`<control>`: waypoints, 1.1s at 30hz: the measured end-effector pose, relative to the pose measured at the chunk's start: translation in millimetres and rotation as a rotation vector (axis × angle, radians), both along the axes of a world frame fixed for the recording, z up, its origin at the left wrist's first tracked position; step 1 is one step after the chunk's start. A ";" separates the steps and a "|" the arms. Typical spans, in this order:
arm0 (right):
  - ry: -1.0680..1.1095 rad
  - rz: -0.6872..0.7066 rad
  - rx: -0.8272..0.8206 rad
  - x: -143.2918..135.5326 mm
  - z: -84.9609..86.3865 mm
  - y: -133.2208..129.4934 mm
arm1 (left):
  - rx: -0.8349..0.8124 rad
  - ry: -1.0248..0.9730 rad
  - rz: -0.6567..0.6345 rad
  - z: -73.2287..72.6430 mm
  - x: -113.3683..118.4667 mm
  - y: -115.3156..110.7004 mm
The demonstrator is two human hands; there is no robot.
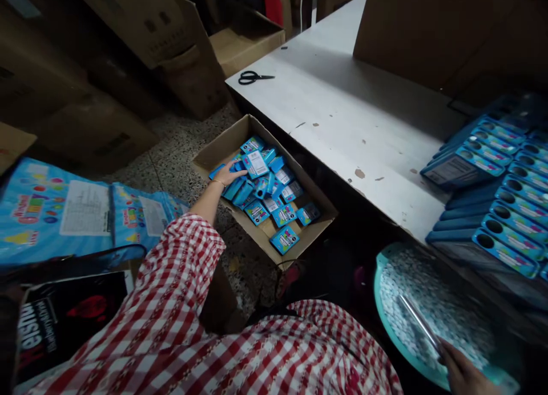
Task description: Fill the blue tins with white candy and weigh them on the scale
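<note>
My left hand [229, 175] reaches down into an uncovered cardboard carton [306, 244], with thumb and fingers around a small blue box [232, 188]; part of the grip is hidden. Many more small printed blue boxes [283, 214] lie loose in the carton, some tilted over others. At the lower right, my right hand [464, 367] is closed on a shiny, rod-like metal tool [419, 321]. The tool slants over a turquoise basin [387, 332] filled with small whitish pieces [445, 292]. Whether its far end is a scoop I cannot tell.
A white worktable [334, 121] with chipped paint runs past the carton, with black scissors [252, 77] near its corner. Blue display boxes [488, 224] stand in rows at right. Blue printed bags [81, 212] and a black package [77, 321] lie left; cartons [64, 92] are stacked behind.
</note>
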State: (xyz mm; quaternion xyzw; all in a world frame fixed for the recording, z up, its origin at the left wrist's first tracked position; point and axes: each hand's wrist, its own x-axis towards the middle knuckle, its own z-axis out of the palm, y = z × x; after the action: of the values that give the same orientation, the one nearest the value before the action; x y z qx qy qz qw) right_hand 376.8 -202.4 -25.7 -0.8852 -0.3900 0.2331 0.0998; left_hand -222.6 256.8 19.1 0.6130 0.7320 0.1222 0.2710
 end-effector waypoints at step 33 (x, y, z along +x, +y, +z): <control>-0.260 0.106 0.024 -6.7 41.4 -21.2 | -0.537 -1.286 0.443 7.1 292.4 -252.0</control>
State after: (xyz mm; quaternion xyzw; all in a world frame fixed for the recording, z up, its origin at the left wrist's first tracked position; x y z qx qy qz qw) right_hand 370.1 -223.6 15.7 -0.8849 -0.4484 0.1166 0.0467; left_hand 69.8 4.8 26.2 0.1701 0.5397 0.3261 0.7573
